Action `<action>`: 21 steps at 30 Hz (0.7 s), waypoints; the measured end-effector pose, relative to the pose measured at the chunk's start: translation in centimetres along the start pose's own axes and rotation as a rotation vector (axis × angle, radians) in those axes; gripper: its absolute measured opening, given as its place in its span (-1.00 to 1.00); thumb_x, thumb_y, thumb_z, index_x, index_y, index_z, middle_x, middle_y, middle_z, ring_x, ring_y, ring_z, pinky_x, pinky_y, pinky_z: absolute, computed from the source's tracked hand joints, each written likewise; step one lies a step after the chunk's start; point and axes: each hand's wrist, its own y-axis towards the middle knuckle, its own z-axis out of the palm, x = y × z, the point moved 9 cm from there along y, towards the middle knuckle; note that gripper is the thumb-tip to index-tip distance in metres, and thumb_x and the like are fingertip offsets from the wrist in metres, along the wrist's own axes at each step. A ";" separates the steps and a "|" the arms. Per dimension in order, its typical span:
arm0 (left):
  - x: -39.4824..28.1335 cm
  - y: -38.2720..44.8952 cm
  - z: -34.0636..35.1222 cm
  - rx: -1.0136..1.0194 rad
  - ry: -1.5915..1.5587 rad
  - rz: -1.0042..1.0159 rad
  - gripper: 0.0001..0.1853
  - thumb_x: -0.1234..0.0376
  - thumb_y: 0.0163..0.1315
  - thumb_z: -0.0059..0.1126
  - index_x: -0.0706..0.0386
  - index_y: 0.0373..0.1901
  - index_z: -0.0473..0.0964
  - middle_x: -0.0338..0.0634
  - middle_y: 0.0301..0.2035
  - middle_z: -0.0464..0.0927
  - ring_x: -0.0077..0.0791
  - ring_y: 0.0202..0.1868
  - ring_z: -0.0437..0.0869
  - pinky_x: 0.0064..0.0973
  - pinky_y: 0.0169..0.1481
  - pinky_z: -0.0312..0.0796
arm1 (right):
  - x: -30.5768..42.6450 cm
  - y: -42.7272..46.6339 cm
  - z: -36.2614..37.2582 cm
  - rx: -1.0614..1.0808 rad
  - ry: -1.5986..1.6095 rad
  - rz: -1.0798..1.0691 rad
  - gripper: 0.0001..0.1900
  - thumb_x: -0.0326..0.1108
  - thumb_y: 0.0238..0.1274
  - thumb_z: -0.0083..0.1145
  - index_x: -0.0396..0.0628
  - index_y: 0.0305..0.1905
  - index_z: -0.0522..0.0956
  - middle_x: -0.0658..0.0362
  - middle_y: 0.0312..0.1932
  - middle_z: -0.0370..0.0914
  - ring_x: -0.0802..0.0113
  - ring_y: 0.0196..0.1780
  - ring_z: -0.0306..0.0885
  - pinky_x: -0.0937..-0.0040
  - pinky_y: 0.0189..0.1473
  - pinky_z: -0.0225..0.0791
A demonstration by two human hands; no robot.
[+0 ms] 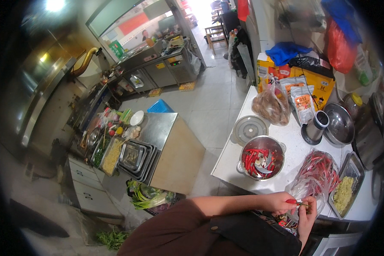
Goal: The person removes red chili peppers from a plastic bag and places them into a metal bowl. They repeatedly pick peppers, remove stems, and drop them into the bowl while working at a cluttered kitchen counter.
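In front of my body, at the white table's near edge, my left hand [281, 203] holds a red chili pepper [292, 201]. The thumb and fingers of my right hand [307, 209] pinch its green stem end. Just beyond my hands lies a clear plastic bag [318, 172] full of red chili peppers. To its left stands a metal chopper bowl [278, 153] with curved blades [263, 169] inside, among red chilies and pale pieces that look like garlic. A round translucent lid [251, 129] rests behind the bowl.
A metal tray [358, 169] on the right holds minced pale-yellow food [343, 193]. Further back are a cylindrical appliance part [316, 126], a steel basin [339, 123] and a bag of brown food [272, 107]. Leftward, a steel worktable [160, 128] carries stacked trays [136, 156]; leafy vegetables [150, 195] sit below.
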 end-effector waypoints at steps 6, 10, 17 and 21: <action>1.1 -0.5 0.5 0.092 -0.321 -0.127 -0.71 0.20 0.28 -0.20 0.24 -0.41 0.35 -0.41 -0.82 0.11 -0.70 -0.83 0.07 -0.68 -0.75 -0.06 | 0.0 0.2 1.2 0.087 -0.168 -0.017 -0.93 -0.49 0.12 -0.03 -0.25 -0.31 0.42 0.30 -0.49 0.36 0.60 -0.41 0.27 0.66 -0.34 0.15; 0.6 -0.5 -1.1 -0.127 -0.280 -0.042 -0.74 0.21 0.26 -0.14 0.25 -0.38 0.37 -0.38 -0.77 0.20 -0.71 -0.79 0.14 -0.68 -0.72 -0.01 | 0.0 0.3 1.0 -0.022 -0.191 -0.077 -0.91 -0.49 0.11 -0.03 -0.30 -0.36 0.46 0.25 -0.55 0.40 0.60 -0.45 0.28 0.65 -0.39 0.16; -3.3 -0.9 -1.3 -0.245 0.397 0.267 -0.78 0.33 0.15 -0.03 0.36 -0.38 0.43 -0.10 -0.47 0.53 -0.52 -0.36 0.50 -0.54 -0.21 0.33 | -2.6 0.1 0.9 -0.028 0.241 0.119 -0.86 -0.35 0.25 -0.11 -0.16 -0.36 0.40 0.33 -0.55 0.31 0.69 -0.57 0.16 0.72 -0.56 0.05; -3.7 -1.3 -1.0 -0.225 0.506 0.315 -0.78 0.33 0.16 -0.05 0.35 -0.37 0.42 -0.06 -0.50 0.51 -0.50 -0.39 0.50 -0.53 -0.23 0.33 | -4.2 0.2 1.8 -0.013 0.664 0.219 -0.91 -0.35 0.25 -0.12 -0.11 -0.30 0.34 0.35 -0.59 0.27 0.72 -0.68 0.07 0.79 -0.70 -0.05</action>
